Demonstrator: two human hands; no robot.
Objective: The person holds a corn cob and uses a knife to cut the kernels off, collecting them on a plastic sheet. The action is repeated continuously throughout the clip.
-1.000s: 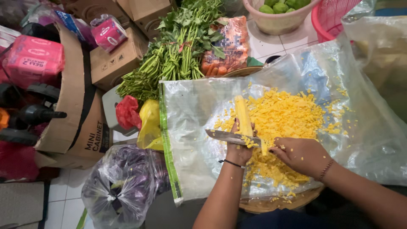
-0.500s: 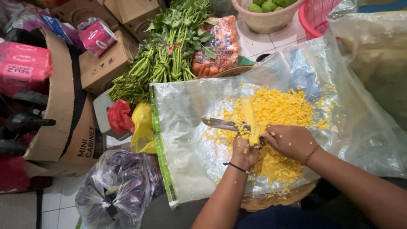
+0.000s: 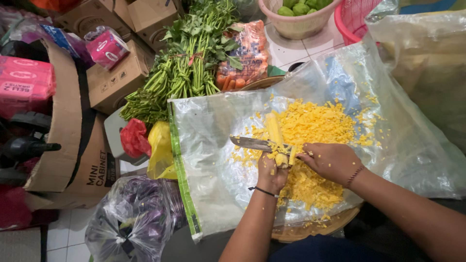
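Left hand [image 3: 272, 172]: lower centre of frame, fingers curled closed, forearm rising from the bottom edge, dark band at the wrist. Right hand [image 3: 331, 161]: just right of it, knuckles up, fingers closed, forearm extending to lower right.

Both forearms were bare, no sleeves in view; the left hand [image 3: 272, 172] wore a thin black cord at the wrist; the right hand [image 3: 331, 161] wore a dark beaded bracelet.
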